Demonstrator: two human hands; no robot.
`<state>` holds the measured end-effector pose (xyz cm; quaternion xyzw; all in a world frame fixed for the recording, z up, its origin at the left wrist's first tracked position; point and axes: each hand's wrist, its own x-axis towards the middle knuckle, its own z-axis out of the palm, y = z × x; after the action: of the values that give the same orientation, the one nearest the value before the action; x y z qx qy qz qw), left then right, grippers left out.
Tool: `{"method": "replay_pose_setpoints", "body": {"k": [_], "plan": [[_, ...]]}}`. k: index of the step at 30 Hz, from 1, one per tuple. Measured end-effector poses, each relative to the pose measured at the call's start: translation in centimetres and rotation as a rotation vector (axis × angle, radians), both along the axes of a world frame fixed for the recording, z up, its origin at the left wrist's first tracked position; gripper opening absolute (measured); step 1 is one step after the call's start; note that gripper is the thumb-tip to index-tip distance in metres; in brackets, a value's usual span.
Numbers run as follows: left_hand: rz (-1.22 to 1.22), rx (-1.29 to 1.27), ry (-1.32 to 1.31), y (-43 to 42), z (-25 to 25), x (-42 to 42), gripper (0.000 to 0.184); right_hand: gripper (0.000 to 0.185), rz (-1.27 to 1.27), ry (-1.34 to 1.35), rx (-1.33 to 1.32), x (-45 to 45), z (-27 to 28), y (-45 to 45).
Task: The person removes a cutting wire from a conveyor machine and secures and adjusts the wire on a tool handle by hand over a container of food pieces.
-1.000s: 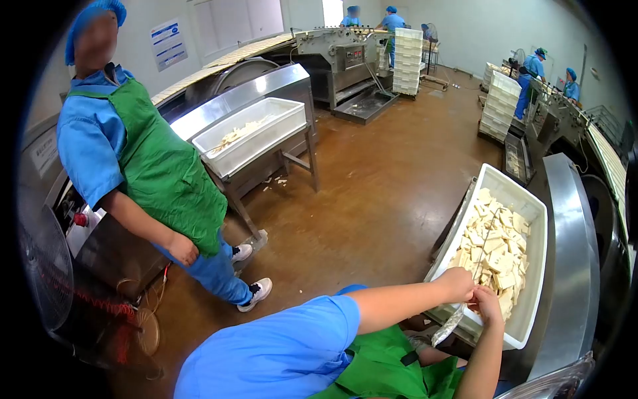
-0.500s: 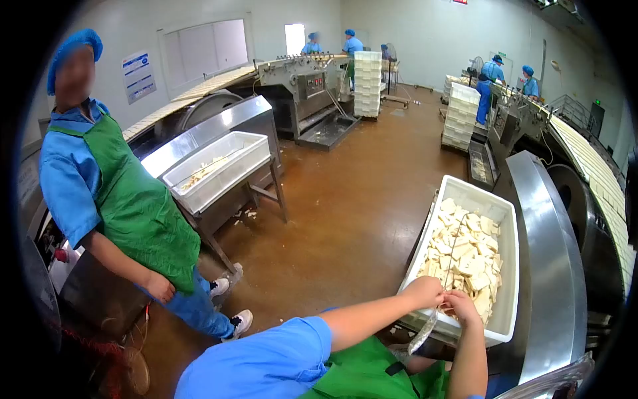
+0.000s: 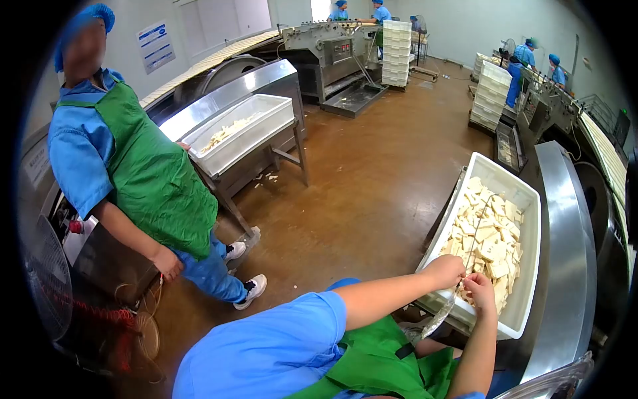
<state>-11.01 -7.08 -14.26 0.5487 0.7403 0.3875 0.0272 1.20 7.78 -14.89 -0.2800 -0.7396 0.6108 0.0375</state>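
Note:
My left hand (image 3: 444,271) is closed over the near end of a white bin (image 3: 537,219), around a thin dark rod (image 3: 474,243). The rod reaches forward over pale flat pieces (image 3: 493,247) heaped in the bin, and its far end looks bent. Just right of it, my right hand (image 3: 480,292) pinches the rod's lower part with its fingertips. Below both hands hangs a grip wrapped in clear, crinkled plastic (image 3: 438,319), seemingly the rod's other end.
A person in a green apron (image 3: 149,166) stands at left beside another white bin (image 3: 246,133) on a metal stand. A sloped steel machine cover (image 3: 565,246) borders my bin on the right. Stacked white crates (image 3: 492,93), conveyors and several workers are farther back.
The view has turned, so the scene sits farther right and the bin higher. My hands stay together at the rod, with slightly more space between them. The standing person's other hand now shows at the bin.

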Motion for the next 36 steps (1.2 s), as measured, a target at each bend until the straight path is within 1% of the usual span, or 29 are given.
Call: {"method": "replay_pose_setpoints", "body": {"k": [4, 6, 9, 17, 20, 22, 26, 28, 32, 34, 36], "plan": [[-0.007, -0.078, 0.045, 0.0, 0.5, 0.0, 0.016, 0.007, 0.01, 0.049, -0.014, 0.1, -0.4, 0.4], [0.0, -0.115, -0.008, -0.2, 0.9, 0.1, 0.016, 0.008, 0.022, 0.044, 0.04, 0.1, -0.3, 0.4], [0.002, -0.066, 0.011, -0.2, 0.7, 0.1, 0.016, 0.008, 0.02, 0.031, 0.06, 0.0, -0.2, 0.3], [0.002, -0.113, -0.069, 0.2, 0.0, -0.1, 0.015, 0.007, 0.032, 0.046, 0.081, -0.2, -0.5, 0.0], [-0.002, -0.112, -0.089, 0.6, -0.3, -0.4, 0.014, 0.005, 0.052, 0.04, 0.05, -0.4, -0.8, 0.5], [-0.01, -0.094, -0.116, 0.3, 0.1, -0.3, 0.013, 0.005, 0.082, 0.034, -0.03, -0.3, -0.8, 0.4], [0.002, -0.159, -0.149, 0.1, 0.8, 0.0, 0.013, 0.007, 0.074, 0.035, -0.084, -0.5, -0.4, -0.1], [0.005, -0.171, -0.141, 0.0, 0.8, 0.0, 0.013, 0.011, 0.072, 0.05, -0.13, -0.4, -0.2, -0.3], [-0.01, -0.178, -0.115, 0.0, 0.5, -0.1, 0.016, 0.016, 0.075, 0.045, -0.131, -0.4, 0.2, -0.5], [-0.015, -0.183, -0.101, -0.1, 0.8, 0.0, 0.017, 0.019, 0.116, 0.074, -0.147, -0.3, 0.0, -0.4], [-0.039, -0.224, -0.227, -0.3, 1.2, 0.1, 0.019, 0.02, 0.109, 0.078, -0.154, -0.3, -0.3, -0.2]]}}
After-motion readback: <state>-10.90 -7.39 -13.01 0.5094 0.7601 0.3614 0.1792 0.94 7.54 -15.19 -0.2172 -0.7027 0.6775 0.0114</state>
